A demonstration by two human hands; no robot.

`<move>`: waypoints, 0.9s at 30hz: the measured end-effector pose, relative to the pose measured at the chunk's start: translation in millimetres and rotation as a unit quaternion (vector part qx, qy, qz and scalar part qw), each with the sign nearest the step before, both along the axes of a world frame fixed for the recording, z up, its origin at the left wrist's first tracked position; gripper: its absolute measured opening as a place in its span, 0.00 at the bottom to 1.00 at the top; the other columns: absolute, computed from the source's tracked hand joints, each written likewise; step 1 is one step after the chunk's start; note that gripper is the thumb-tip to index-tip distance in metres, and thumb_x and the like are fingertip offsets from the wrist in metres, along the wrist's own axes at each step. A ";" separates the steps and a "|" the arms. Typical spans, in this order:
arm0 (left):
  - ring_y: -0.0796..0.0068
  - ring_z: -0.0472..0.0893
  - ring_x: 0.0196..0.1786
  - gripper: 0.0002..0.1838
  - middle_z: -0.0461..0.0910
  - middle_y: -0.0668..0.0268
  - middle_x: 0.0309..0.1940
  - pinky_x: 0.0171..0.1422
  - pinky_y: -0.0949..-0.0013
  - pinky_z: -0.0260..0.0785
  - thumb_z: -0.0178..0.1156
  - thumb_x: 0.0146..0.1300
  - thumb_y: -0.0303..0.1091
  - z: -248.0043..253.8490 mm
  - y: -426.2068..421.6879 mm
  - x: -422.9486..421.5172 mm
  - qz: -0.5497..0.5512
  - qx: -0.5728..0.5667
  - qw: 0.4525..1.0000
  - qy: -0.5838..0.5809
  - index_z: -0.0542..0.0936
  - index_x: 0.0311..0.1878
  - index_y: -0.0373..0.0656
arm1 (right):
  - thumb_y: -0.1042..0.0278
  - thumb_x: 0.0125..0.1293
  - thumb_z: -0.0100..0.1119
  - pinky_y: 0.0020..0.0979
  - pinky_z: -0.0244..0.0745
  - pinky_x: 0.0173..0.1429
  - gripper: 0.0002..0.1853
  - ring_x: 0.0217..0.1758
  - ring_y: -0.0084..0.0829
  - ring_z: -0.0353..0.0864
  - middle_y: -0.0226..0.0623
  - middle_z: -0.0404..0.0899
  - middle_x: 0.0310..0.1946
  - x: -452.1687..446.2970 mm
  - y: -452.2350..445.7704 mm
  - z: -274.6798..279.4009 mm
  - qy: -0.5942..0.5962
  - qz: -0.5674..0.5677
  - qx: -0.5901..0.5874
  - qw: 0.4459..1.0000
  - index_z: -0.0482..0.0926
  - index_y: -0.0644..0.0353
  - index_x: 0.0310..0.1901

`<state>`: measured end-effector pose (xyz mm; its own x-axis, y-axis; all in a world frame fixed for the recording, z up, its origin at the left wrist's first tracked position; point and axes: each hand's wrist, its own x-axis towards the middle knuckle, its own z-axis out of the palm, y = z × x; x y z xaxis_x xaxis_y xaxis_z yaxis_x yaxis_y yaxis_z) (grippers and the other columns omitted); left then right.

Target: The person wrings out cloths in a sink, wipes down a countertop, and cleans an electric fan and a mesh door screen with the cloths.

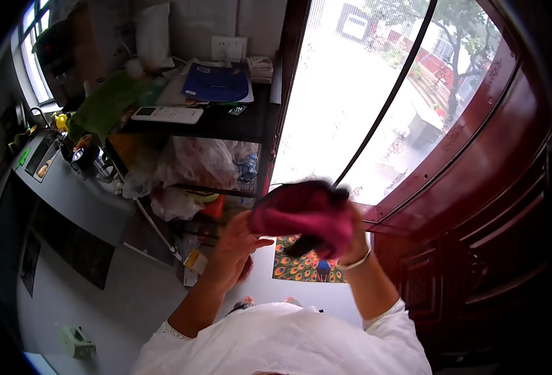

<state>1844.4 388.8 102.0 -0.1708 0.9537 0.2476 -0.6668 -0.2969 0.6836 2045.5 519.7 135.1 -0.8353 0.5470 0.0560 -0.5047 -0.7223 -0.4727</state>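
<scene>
A magenta cloth item with black parts (pixel 307 215) is held up before me, smeared by motion. It may be a cap or a small bag; I cannot tell which. My left hand (pixel 237 237) grips its left edge, with one finger sticking out below and the others partly hidden by the cloth. On the opposite side my right hand (pixel 354 240) holds the right end, its fingers mostly hidden by the cloth. A light-coloured bangle (pixel 356 261) circles the right wrist.
Beyond the hands is a doorway with a bright mesh screen (pixel 344 94) and a dark red door (pixel 470 269). A peacock-patterned mat (pixel 288 265) lies on the floor. At left, a black shelf (pixel 226 128) bears a blue folder (pixel 216 82), a white remote (pixel 167 115) and plastic bags (pixel 201 162).
</scene>
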 end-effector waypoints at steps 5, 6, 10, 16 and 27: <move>0.63 0.76 0.60 0.28 0.73 0.58 0.60 0.61 0.61 0.70 0.61 0.65 0.42 -11.4 15.3 -11.7 0.042 -0.053 0.993 0.098 0.66 0.66 0.45 | 0.56 0.74 0.44 0.31 0.76 0.50 0.17 0.45 0.27 0.78 0.34 0.77 0.41 -48.2 105.2 92.6 0.001 -0.241 0.229 0.943 0.73 0.59 0.53; 0.63 0.76 0.59 0.29 0.73 0.58 0.59 0.61 0.62 0.70 0.61 0.65 0.42 -11.1 19.1 -11.8 0.073 -0.055 0.990 0.110 0.66 0.66 0.45 | 0.60 0.73 0.46 0.32 0.75 0.55 0.18 0.51 0.29 0.77 0.37 0.77 0.49 -64.8 119.7 109.6 0.004 -0.313 0.295 0.903 0.70 0.60 0.59; 0.67 0.69 0.65 0.30 0.68 0.59 0.64 0.67 0.64 0.61 0.60 0.66 0.41 13.1 53.0 -15.0 0.226 0.004 0.932 0.283 0.63 0.68 0.44 | 0.65 0.71 0.52 0.28 0.77 0.54 0.16 0.53 0.29 0.78 0.36 0.79 0.51 -117.5 216.2 128.8 -0.022 -0.323 0.431 0.842 0.74 0.55 0.58; 0.66 0.64 0.70 0.30 0.62 0.57 0.69 0.72 0.65 0.54 0.53 0.70 0.33 44.4 123.3 -23.1 0.385 0.031 0.773 0.504 0.57 0.72 0.41 | 0.70 0.65 0.56 0.24 0.78 0.40 0.11 0.41 0.24 0.79 0.36 0.79 0.44 -199.1 272.8 75.0 -0.089 -0.240 0.547 0.797 0.81 0.59 0.48; 0.60 0.61 0.72 0.30 0.61 0.50 0.69 0.73 0.64 0.50 0.51 0.69 0.28 27.1 158.8 -10.0 0.402 -0.001 0.760 0.511 0.56 0.71 0.34 | 0.80 0.59 0.56 0.29 0.66 0.61 0.14 0.56 0.33 0.72 0.37 0.75 0.47 -144.9 192.6 77.6 -0.051 -0.213 0.664 0.715 0.80 0.58 0.47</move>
